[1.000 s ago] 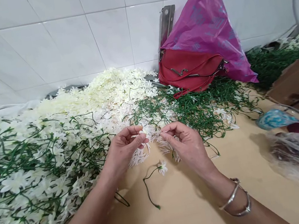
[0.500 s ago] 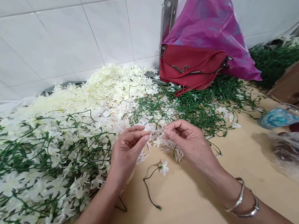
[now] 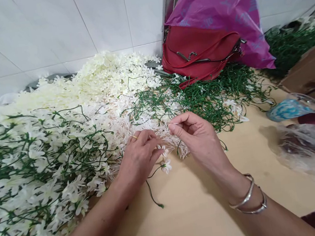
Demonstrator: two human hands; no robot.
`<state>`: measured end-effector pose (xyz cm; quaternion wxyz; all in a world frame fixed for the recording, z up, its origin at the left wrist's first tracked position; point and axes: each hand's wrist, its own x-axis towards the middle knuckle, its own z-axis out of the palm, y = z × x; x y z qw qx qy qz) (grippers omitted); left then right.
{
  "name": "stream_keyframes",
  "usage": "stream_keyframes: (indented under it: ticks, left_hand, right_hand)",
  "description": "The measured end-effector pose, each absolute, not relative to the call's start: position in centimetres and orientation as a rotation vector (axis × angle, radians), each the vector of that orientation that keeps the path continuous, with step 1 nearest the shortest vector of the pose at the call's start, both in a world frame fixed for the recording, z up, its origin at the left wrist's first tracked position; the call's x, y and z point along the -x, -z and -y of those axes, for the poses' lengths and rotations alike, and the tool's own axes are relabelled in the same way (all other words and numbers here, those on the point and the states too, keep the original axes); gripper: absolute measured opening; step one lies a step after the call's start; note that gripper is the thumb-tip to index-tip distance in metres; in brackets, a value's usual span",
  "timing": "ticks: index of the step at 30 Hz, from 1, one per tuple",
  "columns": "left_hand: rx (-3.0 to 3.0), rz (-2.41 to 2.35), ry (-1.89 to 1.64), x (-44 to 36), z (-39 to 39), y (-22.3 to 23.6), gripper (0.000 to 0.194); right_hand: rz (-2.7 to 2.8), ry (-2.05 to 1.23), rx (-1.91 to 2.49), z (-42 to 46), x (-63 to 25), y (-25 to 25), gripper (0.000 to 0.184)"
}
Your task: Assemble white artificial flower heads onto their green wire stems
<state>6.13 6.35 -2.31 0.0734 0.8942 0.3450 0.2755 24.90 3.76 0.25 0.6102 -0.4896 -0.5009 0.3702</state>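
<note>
My left hand (image 3: 141, 156) is lowered to the table, thumb and bent fingers parted beside a small white artificial flower (image 3: 162, 149). Just below it lies another white flower (image 3: 167, 166) on a thin green stem (image 3: 151, 192). My right hand (image 3: 193, 132) is raised a little, thumb and forefinger pinched together; whatever is between the tips is too small to make out. Beneath and behind both hands spreads a heap of thin white stamens (image 3: 129, 124). Silver bangles circle my right wrist.
White flowers on green stems (image 3: 39, 159) are piled at left, with loose cream blossoms (image 3: 109, 72) behind. Green stems (image 3: 211, 102) lie in front of a red handbag (image 3: 200, 50) and a purple plastic bag (image 3: 217, 2). At right are a blue-patterned cup (image 3: 289, 109) and a clear plastic bag (image 3: 313, 150).
My left hand has turned palm-down and dropped toward the small flower, its fingertips no longer pinched. My right hand keeps its pinch. The camera view has shifted slightly downward.
</note>
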Motion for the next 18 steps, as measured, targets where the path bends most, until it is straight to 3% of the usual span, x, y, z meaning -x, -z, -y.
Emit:
stream_keyframes:
  ticks: [7, 12, 18]
  left_hand:
    - [-2.139, -1.101, -1.095, -6.0, -6.2, 1.6, 0.005]
    - [-1.475, -1.059, -1.173, -6.0, -6.3, 1.2, 0.017]
    - [-1.370, -1.027, -1.230, -6.2, -6.1, 0.9, 0.019]
  right_hand:
    - [1.206, -0.826, 1.146, -3.3, -24.5, -0.5, 0.005]
    - [1.228, -0.860, 1.160, -3.1, -24.2, -0.6, 0.006]
    - [1.267, -0.883, 1.195, -2.9, -23.8, -0.7, 0.007]
